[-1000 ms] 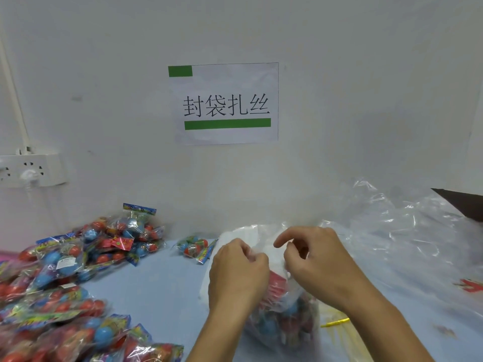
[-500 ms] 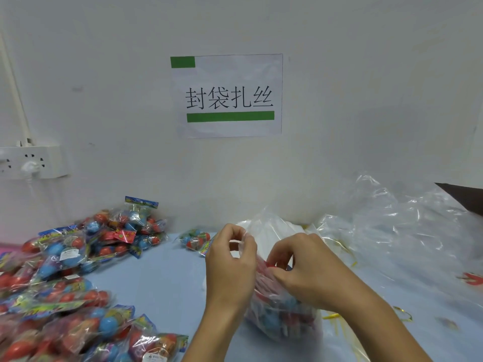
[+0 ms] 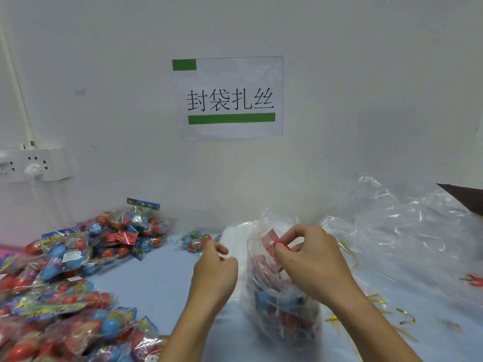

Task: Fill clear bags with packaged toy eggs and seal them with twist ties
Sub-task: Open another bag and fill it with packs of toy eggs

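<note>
Standing bag (image 3: 282, 304) under right hand (image 3: 313, 265)

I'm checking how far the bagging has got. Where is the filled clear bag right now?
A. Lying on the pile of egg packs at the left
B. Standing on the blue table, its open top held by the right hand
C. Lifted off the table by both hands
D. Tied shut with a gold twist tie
B: the filled clear bag stands on the blue table, its gathered top pinched by the right hand, with no tie on it.
</note>
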